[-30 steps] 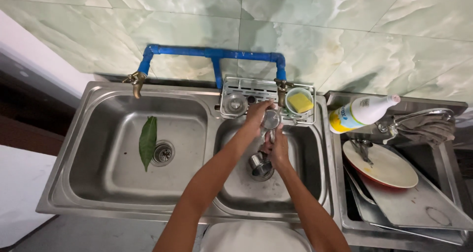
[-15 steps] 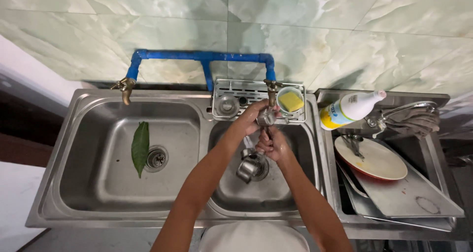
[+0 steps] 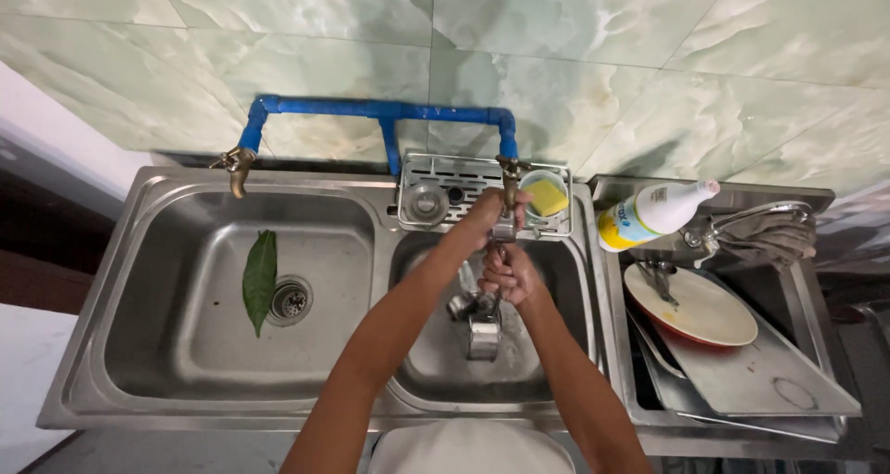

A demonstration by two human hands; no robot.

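Where water runs — shiny steel cup [image 3: 484, 330]

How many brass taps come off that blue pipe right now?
2: the left tap above the left basin, and the right tap above the right basin, with the left hand on it.

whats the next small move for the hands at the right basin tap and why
Probably turn the item in the right hand under the tap. The left hand is up at the tap, the right one holds something small just below it, what it is I cannot tell, and metal cups wait in the basin.
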